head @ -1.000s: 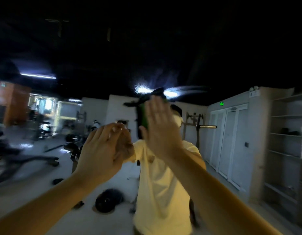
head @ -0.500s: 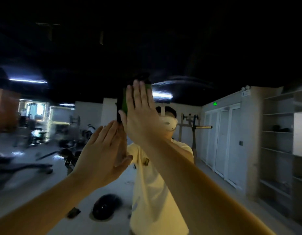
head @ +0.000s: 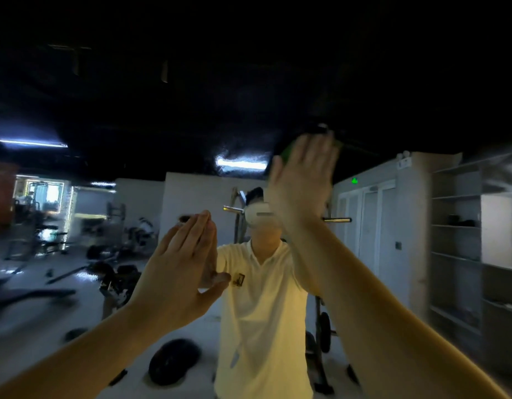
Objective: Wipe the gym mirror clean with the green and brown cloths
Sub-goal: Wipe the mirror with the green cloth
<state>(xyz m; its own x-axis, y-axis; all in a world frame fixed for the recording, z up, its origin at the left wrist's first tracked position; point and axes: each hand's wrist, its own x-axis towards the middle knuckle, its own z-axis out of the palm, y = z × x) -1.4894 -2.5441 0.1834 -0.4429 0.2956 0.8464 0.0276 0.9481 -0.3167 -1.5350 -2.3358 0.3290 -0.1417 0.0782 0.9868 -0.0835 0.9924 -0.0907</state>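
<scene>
**Both cloths on the glass, wipe judged mid-way**

Both cloths are pressed to the mirror (head: pixel 134 116) at this moment. The right hand (head: pixel 302 185) is laid flat and high on the glass, its fingers (head: pixel 315 151) straight and close together, with nothing curled. The green cloth (head: pixel 287 151) is trapped under that palm, and only a green rim is shown past the fingertips and on the thumb side.

The left hand (head: pixel 177 277) is set lower and apart from the right. It too is flat, with fingers straight and thumb spread. The brown cloth (head: pixel 187 218) is pinned beneath it, and just a dark edge is seen above the fingertips. How much cloth lies under either palm cannot be told.

On progress, the wiping is judged to be under way, not finished. A hazy, streaked patch is seen round the reflected light (head: pixel 240 164), just beside the right hand, and it is read as film or smear yet to be cleared. The reflected shirt (head: pixel 263 312) is given back fairly cleanly, so the middle of the glass may be counted as done, though that is a judgement only. The upper glass is too dark to be assessed. No edge or corner of the mirror is in view, so the share covered cannot be fixed.
</scene>
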